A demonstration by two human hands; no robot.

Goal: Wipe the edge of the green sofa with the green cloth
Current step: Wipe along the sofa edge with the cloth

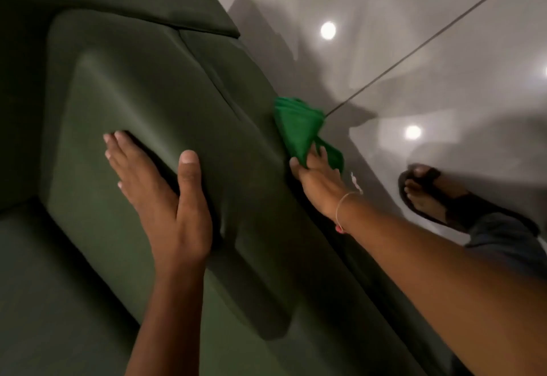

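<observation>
The dark green sofa [142, 85] fills the left half of the head view, its back cushion in the middle and its outer edge running diagonally from upper middle to lower right. My right hand [318, 181] grips a bright green cloth [299, 127] and presses it against that outer edge of the sofa. My left hand [161, 198] lies flat on the back cushion with its fingers spread and the thumb up over the cushion's top.
A glossy grey tiled floor [429, 20] with a dark grout line and bright light reflections lies to the right of the sofa. My foot in a black sandal [429, 195] stands on it at the right, close to the sofa's side.
</observation>
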